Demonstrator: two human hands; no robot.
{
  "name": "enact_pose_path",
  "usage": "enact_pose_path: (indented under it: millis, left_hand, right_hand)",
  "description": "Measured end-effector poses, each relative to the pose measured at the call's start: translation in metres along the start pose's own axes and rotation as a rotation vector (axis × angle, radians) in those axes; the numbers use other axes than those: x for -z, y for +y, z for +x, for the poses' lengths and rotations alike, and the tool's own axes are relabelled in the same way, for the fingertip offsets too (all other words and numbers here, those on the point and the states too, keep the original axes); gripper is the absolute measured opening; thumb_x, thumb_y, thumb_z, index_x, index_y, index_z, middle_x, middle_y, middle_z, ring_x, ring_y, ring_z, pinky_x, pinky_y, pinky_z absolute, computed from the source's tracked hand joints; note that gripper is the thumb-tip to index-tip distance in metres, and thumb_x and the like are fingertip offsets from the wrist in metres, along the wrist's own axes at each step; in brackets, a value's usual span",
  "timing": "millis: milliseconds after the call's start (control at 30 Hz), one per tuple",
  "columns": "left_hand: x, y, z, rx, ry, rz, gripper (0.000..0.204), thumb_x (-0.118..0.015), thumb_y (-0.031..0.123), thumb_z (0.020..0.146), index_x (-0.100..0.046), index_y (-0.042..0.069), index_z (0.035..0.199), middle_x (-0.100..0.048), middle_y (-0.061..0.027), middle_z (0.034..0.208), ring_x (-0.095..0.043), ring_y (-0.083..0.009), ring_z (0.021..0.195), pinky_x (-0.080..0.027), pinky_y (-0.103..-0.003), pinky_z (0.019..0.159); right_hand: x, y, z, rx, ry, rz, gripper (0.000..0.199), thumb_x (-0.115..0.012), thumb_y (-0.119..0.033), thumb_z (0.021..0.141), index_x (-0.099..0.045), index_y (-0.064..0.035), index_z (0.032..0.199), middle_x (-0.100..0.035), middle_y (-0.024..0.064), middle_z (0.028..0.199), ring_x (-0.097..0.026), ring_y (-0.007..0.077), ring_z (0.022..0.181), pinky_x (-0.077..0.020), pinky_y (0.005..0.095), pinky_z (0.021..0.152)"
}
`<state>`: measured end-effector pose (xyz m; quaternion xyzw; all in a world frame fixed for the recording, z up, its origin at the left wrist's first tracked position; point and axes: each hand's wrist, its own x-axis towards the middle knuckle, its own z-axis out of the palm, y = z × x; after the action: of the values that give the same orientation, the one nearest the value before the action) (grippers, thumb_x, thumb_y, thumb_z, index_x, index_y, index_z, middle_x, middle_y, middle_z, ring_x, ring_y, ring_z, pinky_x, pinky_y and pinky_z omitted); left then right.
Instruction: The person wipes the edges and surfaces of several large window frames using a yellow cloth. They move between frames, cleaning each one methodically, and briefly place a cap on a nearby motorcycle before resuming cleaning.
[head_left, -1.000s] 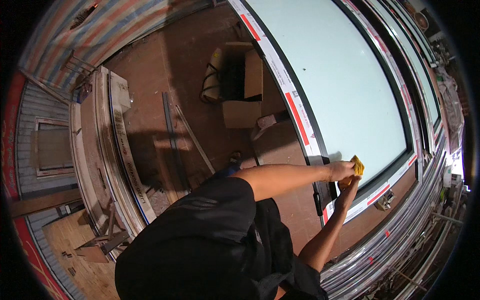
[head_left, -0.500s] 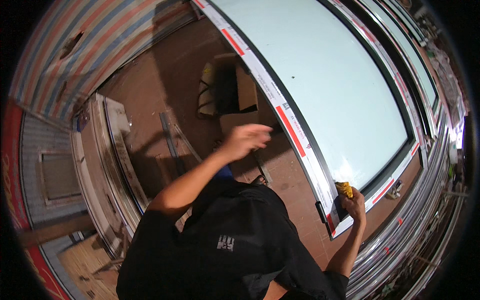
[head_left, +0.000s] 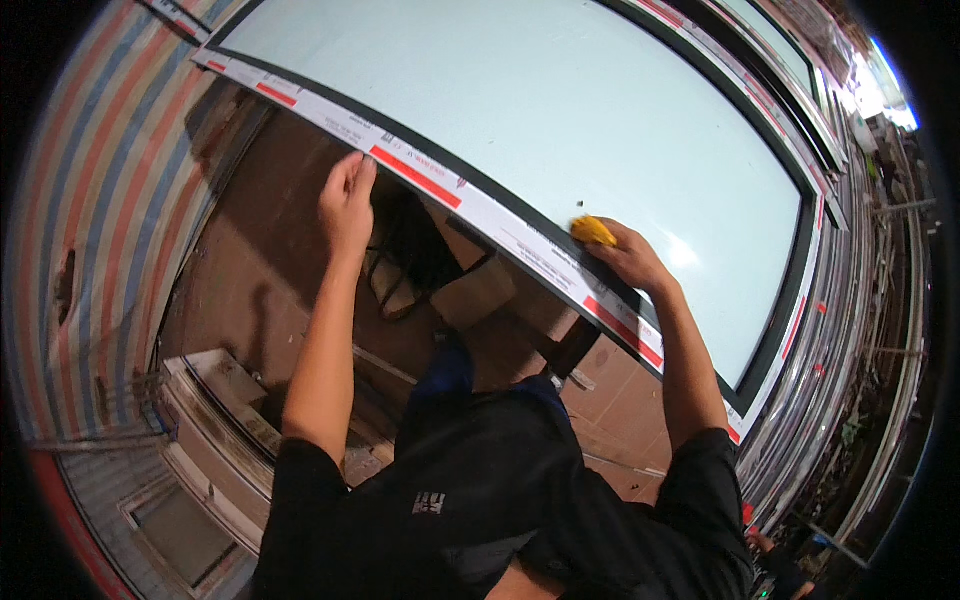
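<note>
A large glazed window panel [head_left: 560, 110] with a dark frame and a white protective strip with red marks [head_left: 520, 240] lies in front of me. My left hand [head_left: 347, 198] rests with its fingers on the near edge of the strip, holding nothing else. My right hand [head_left: 628, 255] presses a small yellow tool [head_left: 592, 231] against the dark seal between frame and glass, about the middle of the near edge.
Below the panel lies a brown tiled floor [head_left: 270, 260] with a cardboard box [head_left: 480, 290]. White frame sections [head_left: 215, 420] are stacked at the lower left. More framed panels and metal profiles [head_left: 860, 300] stand along the right. A striped tarpaulin [head_left: 110, 180] hangs at the left.
My left hand has come away from the right hand and gone up to the panel's near edge. My right hand with the yellow tool has slid along the seal from the corner toward the middle.
</note>
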<state>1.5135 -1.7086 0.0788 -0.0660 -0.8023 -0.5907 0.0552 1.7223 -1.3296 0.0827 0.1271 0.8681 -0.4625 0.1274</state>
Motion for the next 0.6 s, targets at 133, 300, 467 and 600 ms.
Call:
enact_pose_path:
  millis: [133, 300, 467, 600]
  left_hand:
    - [-0.049, -0.003, 0.1, -0.359, 0.029, 0.521, 0.052, -0.071, 0.041, 0.094, -0.065, 0.001, 0.128, -0.065, -0.0202, 0.124, -0.062, -0.0331, 0.118, -0.047, -0.046, 0.102]
    - [-0.076, -0.044, 0.131, -0.206, 0.049, 0.958, 0.066, -0.063, 0.062, 0.091, -0.061, 0.014, 0.137, -0.06, -0.0146, 0.139, -0.055, -0.0381, 0.128, -0.035, -0.065, 0.104]
    - [-0.073, -0.061, 0.131, -0.184, 0.126, 0.927, 0.071, -0.056, 0.066, 0.095, -0.054, 0.013, 0.144, -0.056, -0.0162, 0.142, -0.053, -0.0368, 0.13, -0.035, -0.064, 0.104]
    - [-0.068, -0.057, 0.138, -0.2, 0.156, 0.839, 0.072, -0.057, 0.061, 0.098, -0.057, 0.003, 0.14, -0.059, -0.0221, 0.135, -0.058, -0.0349, 0.123, -0.043, -0.05, 0.103]
  right_hand:
    - [-0.001, -0.031, 0.029, -0.095, -0.096, -0.131, 0.04, -0.066, -0.029, 0.097, -0.065, -0.0034, 0.128, -0.068, 0.0158, 0.119, -0.065, 0.0305, 0.11, -0.0492, 0.0419, 0.098]
    - [0.045, 0.021, -0.055, -0.33, -0.135, -0.223, 0.035, -0.068, -0.026, 0.095, -0.067, -0.0034, 0.122, -0.067, 0.0126, 0.117, -0.066, 0.0309, 0.107, -0.0514, 0.0414, 0.099]
    - [0.125, 0.095, -0.167, -0.544, -0.309, -0.329, 0.031, -0.071, -0.017, 0.09, -0.069, -0.0058, 0.119, -0.07, 0.014, 0.115, -0.067, 0.0324, 0.109, -0.0536, 0.043, 0.097]
    - [0.166, 0.133, -0.23, -0.741, -0.417, -0.61, 0.03, -0.072, -0.008, 0.081, -0.073, -0.008, 0.112, -0.073, 0.0113, 0.109, -0.068, 0.0306, 0.102, -0.0486, 0.045, 0.096]
